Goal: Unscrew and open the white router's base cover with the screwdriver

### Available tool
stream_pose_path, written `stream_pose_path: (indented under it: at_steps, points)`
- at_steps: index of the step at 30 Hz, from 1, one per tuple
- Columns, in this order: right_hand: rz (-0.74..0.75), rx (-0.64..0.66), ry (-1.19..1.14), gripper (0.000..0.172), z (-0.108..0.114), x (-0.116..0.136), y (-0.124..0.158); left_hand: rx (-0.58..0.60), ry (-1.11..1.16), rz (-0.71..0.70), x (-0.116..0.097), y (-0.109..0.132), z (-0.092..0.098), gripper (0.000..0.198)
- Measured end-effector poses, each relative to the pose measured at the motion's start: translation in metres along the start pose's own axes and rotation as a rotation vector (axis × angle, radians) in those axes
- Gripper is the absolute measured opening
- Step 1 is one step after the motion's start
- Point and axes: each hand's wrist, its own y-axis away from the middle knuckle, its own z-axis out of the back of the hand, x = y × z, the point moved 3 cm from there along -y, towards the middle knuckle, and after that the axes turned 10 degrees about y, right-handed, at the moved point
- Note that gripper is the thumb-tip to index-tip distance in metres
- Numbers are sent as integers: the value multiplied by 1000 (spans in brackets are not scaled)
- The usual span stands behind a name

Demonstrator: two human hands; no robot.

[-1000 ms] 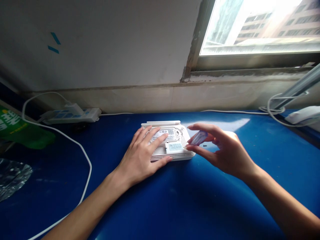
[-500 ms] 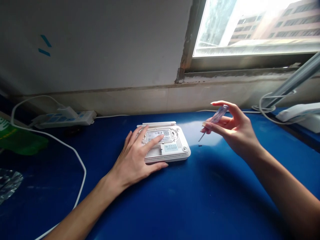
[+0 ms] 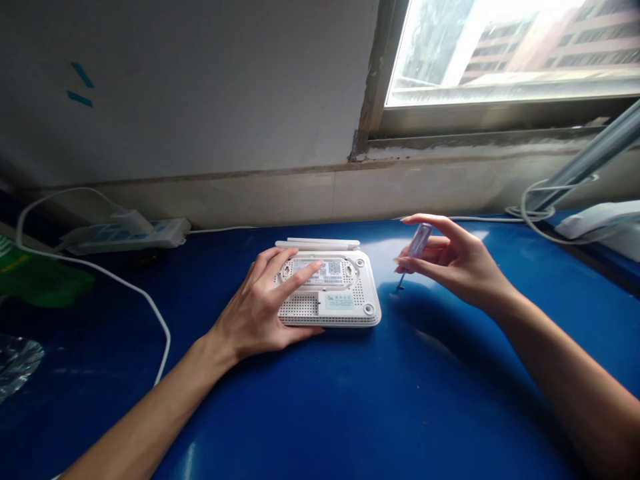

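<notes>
A white router [image 3: 345, 303] lies bottom side up on the blue table, its labels and vent holes showing and its antennas [image 3: 320, 244] along the far edge. My left hand [image 3: 265, 300] grips the router's left side, thumb along the near edge and fingers across the underside. Right of the router, my right hand [image 3: 445, 260] holds a screwdriver [image 3: 419, 241] by its clear purple handle, between thumb and fingers. The screwdriver points down, and its tip meets a small dark screw [image 3: 400, 288] on the table. Whether the screw clings to the tip I cannot tell.
At the back left stands a white power strip [image 3: 170, 233] with a plug in it, and a white cable [image 3: 150, 300] curves down the left side. A green bag [image 3: 45, 277] and clear plastic [image 3: 20, 363] lie far left. A metal pole [image 3: 585, 160] leans at right.
My right hand has moved left and slightly down, bringing the screwdriver more upright with its tip to the screw. The router has turned slightly under my left hand, which still holds it.
</notes>
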Motion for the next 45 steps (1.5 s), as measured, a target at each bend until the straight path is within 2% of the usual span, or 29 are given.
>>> stream_pose_path:
  at_steps: [4, 7, 14, 17, 22, 28, 32, 35, 38, 41, 45]
  points:
    - [2, -11, 13, 67, 0, 0, 0, -65, -87, -167, -3, 1, 5, 79]
    - [1, -28, -1, 66, 1, 1, 0, -94, -125, -263, -6, 1, 9, 74]
    - [-11, -71, -53, 66, 3, 4, 0, -96, -129, -287, -7, 1, 11, 78]
    - [-3, -99, -81, 66, 3, 5, 0, -47, -94, -205, -4, 1, 8, 80]
    - [-24, -170, -120, 66, 3, 10, -2, 8, -17, 51, 1, -1, 1, 94]
    - [-41, -230, -195, 66, 6, 12, -3, -18, -91, 396, 1, -4, 5, 82]
    - [-38, -231, -315, 65, 4, 11, -4, 35, -80, 484, 2, -4, 17, 70]
    - [-31, -229, -384, 63, -1, 15, -4, -1, -70, 423, -1, -4, 24, 70]
    - [-35, -224, -419, 62, -8, 19, -2, -51, 104, 372, -6, -4, 24, 64]
    - [-47, -207, -443, 62, -14, 22, -1, -11, 251, 240, -17, -4, 18, 58]
    - [-54, -188, -457, 62, -21, 24, 1, 24, 118, 11, -28, -5, 12, 76]
